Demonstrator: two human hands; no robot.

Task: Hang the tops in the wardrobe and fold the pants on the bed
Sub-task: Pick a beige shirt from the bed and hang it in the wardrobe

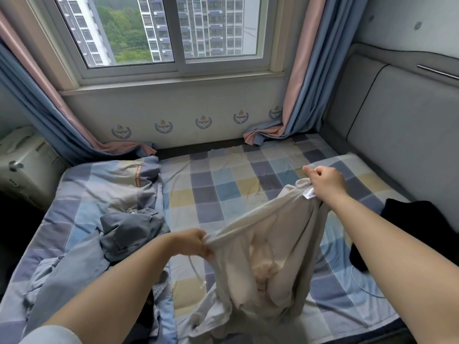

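A pair of beige pants hangs above the checkered bed, stretched by its waistband between my two hands. My left hand grips the near end of the waistband, where a drawstring dangles. My right hand pinches the far end beside a white label. The legs droop onto the sheet near the bed's front edge. A grey garment lies crumpled to the left. A black garment sits at the right by the headboard.
A bunched checkered duvet covers the bed's left side. A padded grey headboard runs along the right. The window and blue-pink curtains stand behind the bed. A pale suitcase stands at far left.
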